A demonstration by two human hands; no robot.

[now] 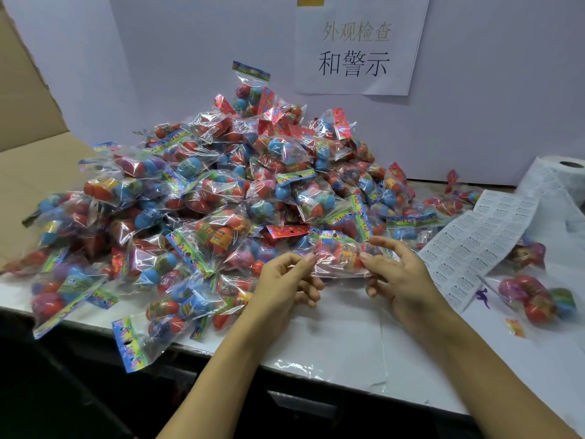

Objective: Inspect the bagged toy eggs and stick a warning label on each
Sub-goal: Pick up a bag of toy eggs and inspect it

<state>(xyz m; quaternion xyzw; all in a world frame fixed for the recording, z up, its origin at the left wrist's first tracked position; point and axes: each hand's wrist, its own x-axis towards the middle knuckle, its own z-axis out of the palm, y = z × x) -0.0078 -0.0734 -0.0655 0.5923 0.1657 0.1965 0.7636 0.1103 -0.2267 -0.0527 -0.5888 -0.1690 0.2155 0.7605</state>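
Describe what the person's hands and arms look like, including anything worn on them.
Both the left hand and the right hand are bare: no gloves, rings, watch or bracelets show. Both forearms are uncovered down to the frame's bottom edge, with no sleeve in view. The fingernails look short and unpainted.

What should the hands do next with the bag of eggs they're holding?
Probably the right hand should let go and reach for the label sheet lying just beside it. Both hands pinch one bag above the table edge, left hand at its other end, and I can't see a label on it yet. The left hand could keep the bag steady.
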